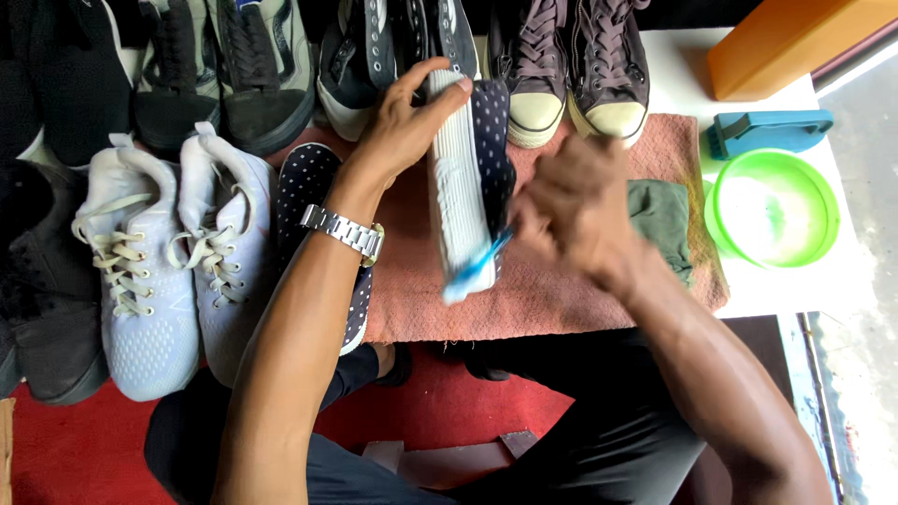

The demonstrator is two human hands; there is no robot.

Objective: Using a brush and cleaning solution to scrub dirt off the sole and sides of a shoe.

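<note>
Gripping the toe end of a navy polka-dot canvas slip-on shoe (468,178) with white ribbed rubber sole turned up, your left hand (404,122) holds it over a rust-coloured terry towel (524,290). Your right hand (571,210) is blurred, closed around a blue-handled brush (475,265) at the heel. Its mate (313,201) lies just left; beyond, a round green plastic basin (773,208) has open white tabletop around it.

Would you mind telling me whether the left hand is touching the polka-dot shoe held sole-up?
Touching. The head view shows the left hand wrapped over the toe end of the polka-dot shoe, its fingers pressed against the white sole.
</note>
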